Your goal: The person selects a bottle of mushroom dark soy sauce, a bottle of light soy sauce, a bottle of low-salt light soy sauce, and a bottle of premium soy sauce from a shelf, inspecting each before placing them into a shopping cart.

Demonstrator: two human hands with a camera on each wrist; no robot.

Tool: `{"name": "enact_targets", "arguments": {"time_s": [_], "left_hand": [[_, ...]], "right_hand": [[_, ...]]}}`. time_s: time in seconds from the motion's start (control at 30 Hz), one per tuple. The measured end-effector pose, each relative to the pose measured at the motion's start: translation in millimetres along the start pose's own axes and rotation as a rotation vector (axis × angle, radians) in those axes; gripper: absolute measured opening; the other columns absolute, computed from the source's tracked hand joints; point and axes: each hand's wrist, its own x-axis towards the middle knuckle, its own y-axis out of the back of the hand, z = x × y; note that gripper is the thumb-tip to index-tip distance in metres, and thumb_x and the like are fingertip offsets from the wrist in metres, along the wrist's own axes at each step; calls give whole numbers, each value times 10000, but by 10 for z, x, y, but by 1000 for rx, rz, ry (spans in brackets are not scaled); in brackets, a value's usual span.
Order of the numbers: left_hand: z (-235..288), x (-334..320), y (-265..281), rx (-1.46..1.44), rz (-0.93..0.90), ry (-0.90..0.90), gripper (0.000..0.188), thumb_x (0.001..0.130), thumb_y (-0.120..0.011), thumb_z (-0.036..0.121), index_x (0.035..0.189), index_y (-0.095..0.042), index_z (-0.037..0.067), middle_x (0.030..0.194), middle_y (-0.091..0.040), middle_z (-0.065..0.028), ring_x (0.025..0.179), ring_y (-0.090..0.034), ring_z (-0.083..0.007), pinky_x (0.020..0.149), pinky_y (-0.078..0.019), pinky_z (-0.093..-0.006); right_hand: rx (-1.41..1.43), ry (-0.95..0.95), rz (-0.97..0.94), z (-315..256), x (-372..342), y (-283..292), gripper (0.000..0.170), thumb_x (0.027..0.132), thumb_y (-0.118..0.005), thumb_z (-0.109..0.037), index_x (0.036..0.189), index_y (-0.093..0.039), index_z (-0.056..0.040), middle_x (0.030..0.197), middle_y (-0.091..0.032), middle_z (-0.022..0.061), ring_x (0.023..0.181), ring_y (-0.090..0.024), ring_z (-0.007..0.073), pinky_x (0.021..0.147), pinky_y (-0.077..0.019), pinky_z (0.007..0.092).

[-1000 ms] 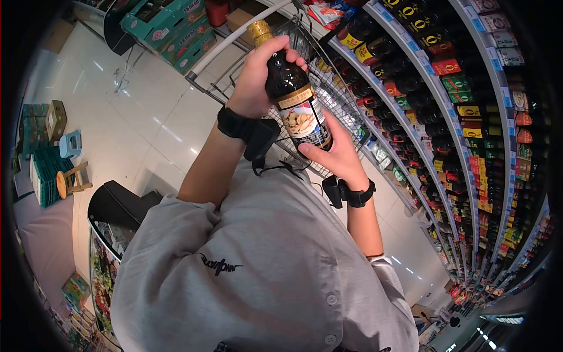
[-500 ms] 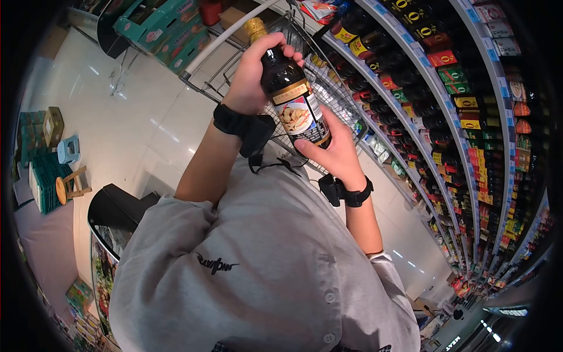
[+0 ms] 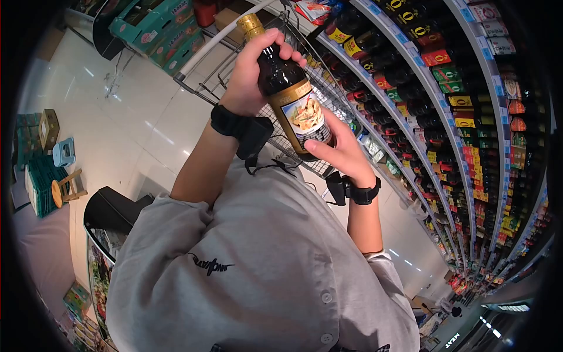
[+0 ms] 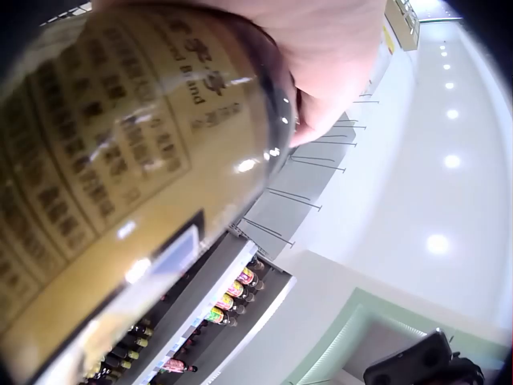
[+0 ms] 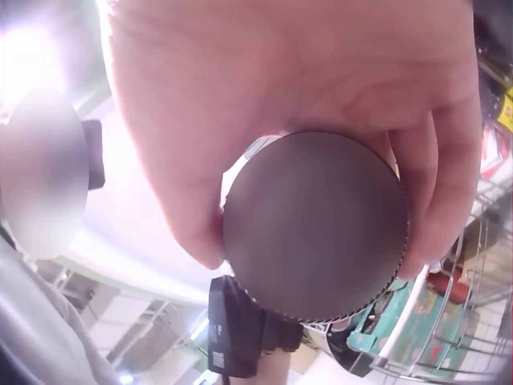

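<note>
A dark glass sauce bottle (image 3: 287,76) with a gold-foil cap (image 3: 250,25) slants before the chest, held in both hands. My left hand (image 3: 249,70) grips its neck and shoulder, the fingers curling over the far side. Lower down, my right hand (image 3: 343,146) grips the base end, thumb across the front label (image 3: 306,114), which pictures food. In the right wrist view the round flat bottle base (image 5: 317,228) sits between thumb and fingers. Gold label text (image 4: 120,136) fills much of the left wrist view.
Behind the bottle stands a wire shopping cart (image 3: 220,79) with a pale handle (image 3: 217,44). Long shelves (image 3: 410,76) of bottles and packets run along the right. Green cartons (image 3: 155,29) are stacked at the upper left; a wooden stool (image 3: 67,186) stands farther left.
The bottle has turned about its length: the food picture has shifted right and a gold side panel shows more. Both hands keep hold, and the bottle stands slightly farther left in view.
</note>
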Motion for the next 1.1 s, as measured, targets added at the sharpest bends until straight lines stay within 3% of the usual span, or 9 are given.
{"name": "enact_targets", "arguments": {"time_s": [0.1,0.27,0.37,0.43,0.47,0.6,0.7,0.97,1.1], "left_hand": [[8,-37,-24,76,150,28,247,928,-522,317,847,-510,84,795,-566,-45,859,-608,-216,827,-495,-375],[16,-52,-60,64,286,90,226,924,-538,292,842,-512,83,776,-566,-44,854,-607,-213,845,-497,-371],[-12,-85,-47,78,126,-13,214,928,-534,282,858,-510,81,782,-569,-43,831,-606,-206,845,-501,-372],[-47,-59,31,-42,47,-17,209,931,-528,278,870,-511,79,788,-572,-43,819,-606,-202,837,-503,-372],[-55,-47,57,-162,-32,-22,204,935,-521,274,882,-513,77,794,-574,-43,807,-606,-198,830,-506,-372],[-6,-29,26,-5,26,-23,179,926,-542,247,892,-518,74,776,-574,-43,781,-607,-191,806,-508,-359],[-46,-67,-29,132,145,-72,164,909,-574,215,856,-532,65,741,-569,-40,764,-608,-190,789,-506,-352],[-74,-74,-25,178,238,102,174,904,-577,216,857,-567,48,778,-602,-67,779,-620,-189,783,-509,-338],[-115,-116,-112,95,71,-5,178,922,-535,240,926,-545,62,808,-594,-55,795,-618,-181,803,-512,-342]], "right_hand": [[-303,27,70,-149,-2,-43,709,731,-784,-263,1301,-471,17,1096,-647,137,1010,-626,191,898,-464,314],[-259,48,57,12,-2,-23,718,720,-787,-262,1298,-472,26,1099,-649,124,1010,-631,195,885,-473,312],[-3,32,16,48,-49,-9,690,749,-765,-237,1308,-461,28,1153,-621,90,1044,-593,167,905,-455,296],[617,-241,-138,45,-109,7,653,780,-744,-202,1315,-452,29,1170,-592,66,1059,-551,139,927,-429,279],[616,-242,-138,46,-104,3,653,780,-744,-202,1315,-452,29,1170,-592,66,1059,-551,139,927,-429,279],[-58,40,22,55,-54,-90,727,777,-758,-311,1324,-428,37,1131,-606,103,1053,-566,179,939,-430,305],[-281,2,48,79,-61,-46,782,736,-784,-338,1323,-428,35,1143,-616,153,1065,-590,219,938,-436,322],[-225,-9,38,152,-110,-5,754,728,-784,-340,1296,-458,32,1154,-619,151,1024,-620,233,906,-457,328],[495,-164,-175,95,-224,38,657,799,-726,-295,1311,-453,15,1190,-591,102,1016,-600,172,884,-463,296]]}}
